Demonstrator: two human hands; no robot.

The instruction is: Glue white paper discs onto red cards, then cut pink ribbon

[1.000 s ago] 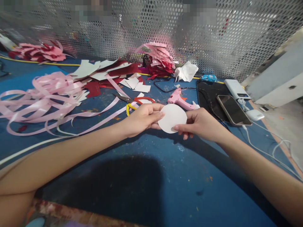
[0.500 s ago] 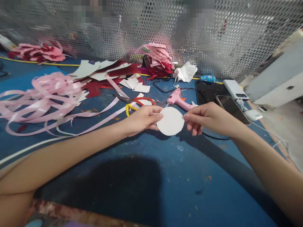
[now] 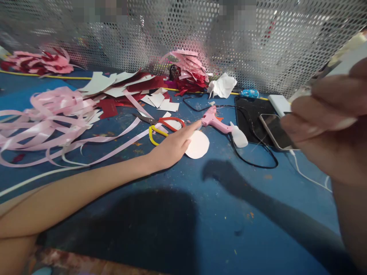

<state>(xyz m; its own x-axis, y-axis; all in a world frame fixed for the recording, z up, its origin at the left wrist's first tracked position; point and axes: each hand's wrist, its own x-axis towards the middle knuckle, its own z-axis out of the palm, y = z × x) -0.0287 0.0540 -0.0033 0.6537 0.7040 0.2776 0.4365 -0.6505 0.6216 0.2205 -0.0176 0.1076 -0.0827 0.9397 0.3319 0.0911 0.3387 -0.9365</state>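
Observation:
A round white paper disc point(image 3: 197, 145) is at the middle of the blue table. My left hand point(image 3: 174, 147) is at its left edge with fingers stretched out, the thumb touching the rim; whether the disc lies flat on the table I cannot tell. Close to the camera on the right, my right hand point(image 3: 329, 122) is raised, its fingers curled together; anything inside them is hidden. Beyond the disc lies a pink glue gun point(image 3: 215, 121), a white bottle-shaped piece point(image 3: 239, 137) by its handle. Scissors point(image 3: 160, 124) with red and yellow grips lie behind my left hand.
Loose pink ribbon point(image 3: 65, 122) covers the left side. White and red scraps point(image 3: 123, 86) and crumpled white paper point(image 3: 222, 86) lie toward the perforated metal sheet point(image 3: 186, 34) at the back. A phone point(image 3: 276, 131) and a white power bank point(image 3: 279, 104) are at right.
My right hand has let go of the disc and risen toward the camera on the right. The fingers of my left hand have straightened, and the disc has shifted slightly left.

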